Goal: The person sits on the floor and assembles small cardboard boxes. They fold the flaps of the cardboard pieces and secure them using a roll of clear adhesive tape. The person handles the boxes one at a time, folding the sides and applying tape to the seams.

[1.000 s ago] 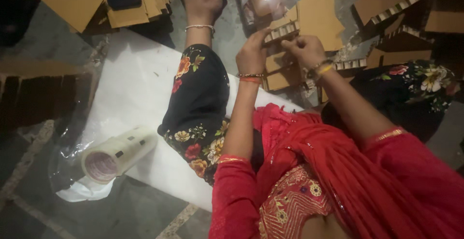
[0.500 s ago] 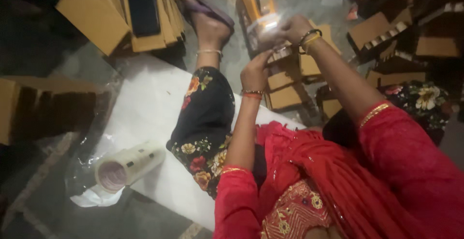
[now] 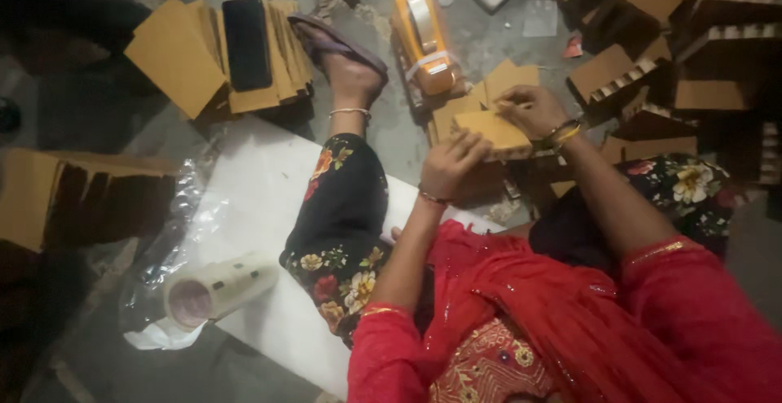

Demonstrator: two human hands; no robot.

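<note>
You're gripping the small cardboard box (image 3: pixel 493 132) with left hand (image 3: pixel 453 167) and right hand (image 3: pixel 531 110) closed; it's looking light, crushable, so hold its edges.

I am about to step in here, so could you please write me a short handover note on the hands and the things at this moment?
Left hand: fingers on the near edge of the flat brown cardboard piece.
Right hand: grips the same piece at its far side.
The orange tape dispenser lies on the floor just beyond.
Folded brown cardboard boxes are piled at right; a stack of flat cardboard sheets lies at left.
The piece in hand is not yet folded into a box.
</note>
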